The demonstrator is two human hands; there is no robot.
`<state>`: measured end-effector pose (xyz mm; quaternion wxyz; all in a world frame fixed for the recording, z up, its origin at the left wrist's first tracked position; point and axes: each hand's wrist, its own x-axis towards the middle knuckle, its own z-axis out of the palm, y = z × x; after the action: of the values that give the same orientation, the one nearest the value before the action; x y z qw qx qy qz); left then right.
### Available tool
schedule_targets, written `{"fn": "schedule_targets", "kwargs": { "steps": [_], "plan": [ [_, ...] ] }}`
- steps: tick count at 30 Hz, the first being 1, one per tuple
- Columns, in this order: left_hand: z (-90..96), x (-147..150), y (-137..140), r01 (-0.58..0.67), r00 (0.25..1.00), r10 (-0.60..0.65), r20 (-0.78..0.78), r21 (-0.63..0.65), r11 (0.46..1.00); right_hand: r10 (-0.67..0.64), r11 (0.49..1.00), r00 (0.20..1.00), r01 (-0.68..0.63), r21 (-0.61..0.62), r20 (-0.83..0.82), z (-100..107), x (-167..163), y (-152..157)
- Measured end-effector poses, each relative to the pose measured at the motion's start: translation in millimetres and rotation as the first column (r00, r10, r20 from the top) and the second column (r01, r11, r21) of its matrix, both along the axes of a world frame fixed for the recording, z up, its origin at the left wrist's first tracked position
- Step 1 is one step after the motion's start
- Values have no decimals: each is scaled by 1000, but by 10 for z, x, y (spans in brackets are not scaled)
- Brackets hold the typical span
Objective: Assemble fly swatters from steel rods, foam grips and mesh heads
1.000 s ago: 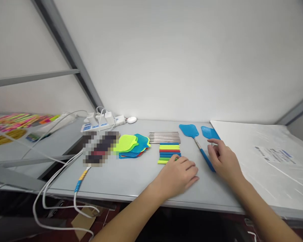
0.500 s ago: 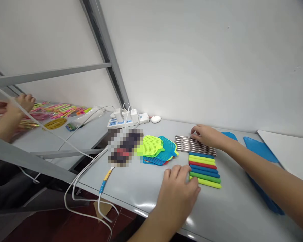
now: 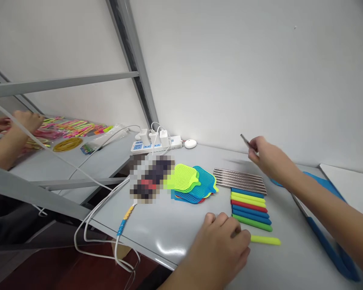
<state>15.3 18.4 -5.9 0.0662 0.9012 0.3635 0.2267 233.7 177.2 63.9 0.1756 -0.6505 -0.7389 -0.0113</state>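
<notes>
My left hand (image 3: 222, 245) is closed around one end of a yellow-green handle sleeve (image 3: 266, 240), whose other end points right along the table. Raised above the tabletop, my right hand (image 3: 270, 159) pinches a thin metal rod (image 3: 245, 141). Below it lies a row of several metal rods (image 3: 238, 181), side by side. In front of these are several coloured handle sleeves (image 3: 249, 207) in blue, yellow-green, red and green. A pile of perforated fly swatter heads (image 3: 184, 177), yellow-green and blue on top, lies to their left. Partly behind my right forearm are blue-handled fly swatters (image 3: 326, 245).
A blurred-out object (image 3: 154, 177) lies left of the pile, with a cable running from it. Behind it stand a white power strip (image 3: 175, 141) with chargers and a round white item (image 3: 190, 143). A metal frame post (image 3: 139, 68) rises at left; beyond it another person's hands (image 3: 27, 121) work among colourful strips.
My right hand has lifted a metal rod off the row. My left hand has drawn the nearest yellow-green sleeve away from the others, towards me.
</notes>
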Motion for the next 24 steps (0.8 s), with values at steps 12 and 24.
{"fn": "schedule_targets", "kwargs": {
  "steps": [12,24],
  "plan": [
    [174,6,-169,77,869,-63,491,-9,997,226,973,-23,-36,226,-974,372,-402,-1651],
    [126,7,-352,12,672,-33,740,34,999,123,945,-329,-250,212,-936,532,-757,-1972]
  ]
}}
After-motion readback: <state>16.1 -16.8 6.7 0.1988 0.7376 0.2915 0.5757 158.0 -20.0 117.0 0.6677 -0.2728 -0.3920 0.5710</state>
